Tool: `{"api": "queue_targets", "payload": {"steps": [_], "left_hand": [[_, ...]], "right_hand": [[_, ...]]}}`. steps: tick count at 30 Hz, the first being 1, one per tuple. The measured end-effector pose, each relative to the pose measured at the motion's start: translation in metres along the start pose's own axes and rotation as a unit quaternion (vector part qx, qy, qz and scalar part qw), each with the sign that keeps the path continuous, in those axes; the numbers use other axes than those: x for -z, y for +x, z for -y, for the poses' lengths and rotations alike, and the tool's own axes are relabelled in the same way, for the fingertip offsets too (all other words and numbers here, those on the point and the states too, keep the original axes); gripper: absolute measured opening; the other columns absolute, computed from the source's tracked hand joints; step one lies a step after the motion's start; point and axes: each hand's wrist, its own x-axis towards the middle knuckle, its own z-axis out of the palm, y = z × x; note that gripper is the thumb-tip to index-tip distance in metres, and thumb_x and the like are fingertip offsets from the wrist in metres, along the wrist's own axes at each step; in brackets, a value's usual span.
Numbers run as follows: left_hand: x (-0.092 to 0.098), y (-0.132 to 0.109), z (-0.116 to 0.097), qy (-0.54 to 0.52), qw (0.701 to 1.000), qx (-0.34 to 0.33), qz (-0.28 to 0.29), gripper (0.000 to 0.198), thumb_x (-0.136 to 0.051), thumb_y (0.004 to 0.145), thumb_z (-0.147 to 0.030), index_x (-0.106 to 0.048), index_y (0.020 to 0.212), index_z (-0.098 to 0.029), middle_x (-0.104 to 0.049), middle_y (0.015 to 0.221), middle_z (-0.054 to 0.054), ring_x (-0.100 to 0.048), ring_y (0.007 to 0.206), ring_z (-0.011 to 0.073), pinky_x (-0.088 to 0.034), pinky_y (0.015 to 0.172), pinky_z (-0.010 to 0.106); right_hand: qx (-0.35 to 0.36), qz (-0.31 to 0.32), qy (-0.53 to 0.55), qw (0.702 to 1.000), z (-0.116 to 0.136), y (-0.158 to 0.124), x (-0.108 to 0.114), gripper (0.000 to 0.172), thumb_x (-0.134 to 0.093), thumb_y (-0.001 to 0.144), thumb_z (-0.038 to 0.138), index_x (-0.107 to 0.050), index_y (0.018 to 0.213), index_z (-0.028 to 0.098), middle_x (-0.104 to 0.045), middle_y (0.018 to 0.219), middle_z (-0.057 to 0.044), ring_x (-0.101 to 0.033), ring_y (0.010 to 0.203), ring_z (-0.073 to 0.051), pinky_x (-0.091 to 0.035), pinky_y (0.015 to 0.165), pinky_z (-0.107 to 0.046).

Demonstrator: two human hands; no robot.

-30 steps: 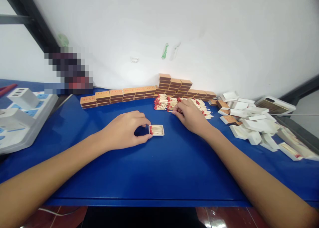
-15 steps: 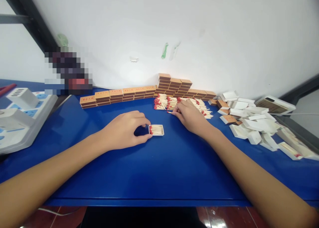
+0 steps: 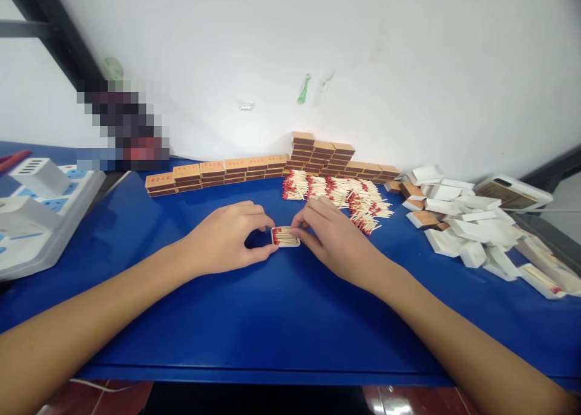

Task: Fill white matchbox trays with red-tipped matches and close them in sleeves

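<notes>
Right hand [image 3: 333, 236] has come off the loose match pile [image 3: 349, 196] and moved left to the match tray [image 3: 285, 236]; left hand [image 3: 224, 236] hasn't shifted. Tray sits flat on the blue counter [image 3: 281, 306], about centre, between the two hands, red heads at its left end. Left: forearm comes in from the lower left, wrist low, palm down, thumb and index fingers [image 3: 263, 221] pinching the tray's left end, the rest curled in behind. Right: forearm comes in from the lower right, hand angled inward, thumb and index closed on the tray's right end, other fingers pressed together and curled. Can't tell if any matches are held under those fingertips, the knuckles cover that spot. Tray's right end is partly hidden by the right hand, so fill level there is unclear. Match pile now lies exposed just behind the right hand, near the wall. Row of closed matchboxes [image 3: 218, 172] runs along the wall, with a taller stack [image 3: 322, 153] at its right end. Heap of empty white trays [image 3: 458, 221] is well off to the right, with a phone [image 3: 512, 192] behind it. Power strip [image 3: 40, 209] is cut off by the left edge. Print on the boxes is too small to read; one patch by the wall is pixelated.
</notes>
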Motion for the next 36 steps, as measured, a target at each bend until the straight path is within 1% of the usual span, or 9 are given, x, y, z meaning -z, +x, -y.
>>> {"api": "queue_targets", "payload": {"steps": [4,8,11,16,23,28,36], "left_hand": [[-0.0008,-0.0006,0.0009,0.002,1.0,-0.003,-0.001,0.023,-0.072,0.1,-0.039,-0.077,0.108,-0.018,-0.075,0.099,0.005,-0.068,0.094,0.0233,-0.052,0.081,0.037],[-0.0007,-0.0002,0.0012,0.002,1.0,-0.006,0.003,0.023,-0.071,0.1,-0.039,-0.077,0.11,-0.019,-0.076,0.101,0.006,-0.069,0.096,0.0241,-0.053,0.082,0.037],[0.0,0.0003,0.0002,-0.003,1.0,-0.009,0.009,0.023,-0.071,0.1,-0.038,-0.078,0.111,-0.019,-0.075,0.101,0.006,-0.069,0.096,0.0243,-0.052,0.082,0.038],[-0.0001,-0.0005,-0.0018,-0.007,1.0,-0.017,0.008,0.023,-0.071,0.1,-0.036,-0.078,0.113,-0.018,-0.076,0.102,0.006,-0.069,0.097,0.0242,-0.053,0.083,0.037],[0.0006,-0.0013,-0.002,-0.013,1.0,-0.014,0.017,0.021,-0.071,0.1,-0.033,-0.079,0.113,-0.019,-0.076,0.102,0.006,-0.069,0.097,0.024,-0.053,0.083,0.036],[0.0001,-0.0009,-0.0029,-0.017,1.0,-0.016,0.019,0.02,-0.071,0.099,-0.032,-0.079,0.112,-0.019,-0.075,0.101,0.005,-0.069,0.096,0.024,-0.052,0.082,0.036],[0.0005,-0.0018,-0.0027,-0.024,0.999,-0.015,0.022,0.019,-0.07,0.1,-0.033,-0.079,0.111,-0.02,-0.075,0.102,0.006,-0.068,0.098,0.0241,-0.052,0.083,0.036]], "right_hand": [[0.021,0.017,-0.017,1.0,0.0025,-0.0018,-0.0006,0.015,-0.055,0.111,0.022,-0.064,0.099,0.024,-0.068,0.101,-0.011,-0.059,0.096,-0.03,-0.053,0.086,-0.048],[0.016,0.032,-0.001,0.999,0.0031,-0.0039,-0.0002,0.014,-0.056,0.11,0.021,-0.064,0.1,0.024,-0.068,0.101,-0.01,-0.058,0.095,-0.029,-0.052,0.086,-0.045],[-0.002,0.028,0.028,0.999,0.0016,-0.0044,-0.0001,0.009,-0.061,0.109,0.022,-0.062,0.1,0.024,-0.069,0.102,-0.009,-0.059,0.098,-0.028,-0.051,0.087,-0.044],[-0.036,0.015,0.055,0.998,0.0008,-0.0035,-0.0023,0.008,-0.065,0.106,0.021,-0.062,0.1,0.025,-0.068,0.101,-0.008,-0.06,0.099,-0.027,-0.052,0.088,-0.044],[-0.033,0.003,0.056,0.998,0.0013,-0.0033,-0.0046,0.009,-0.067,0.105,0.017,-0.062,0.1,0.022,-0.067,0.097,-0.006,-0.059,0.096,-0.025,-0.051,0.086,-0.041],[-0.028,0.012,0.052,0.998,-0.0001,-0.0036,-0.0033,0.008,-0.066,0.106,0.02,-0.065,0.099,0.023,-0.066,0.099,-0.007,-0.058,0.097,-0.025,-0.051,0.089,-0.042],[-0.032,0.036,0.068,0.997,-0.0027,-0.0047,-0.0001,0.008,-0.068,0.106,0.023,-0.066,0.099,0.022,-0.066,0.101,-0.007,-0.06,0.098,-0.025,-0.052,0.086,-0.04]]}}
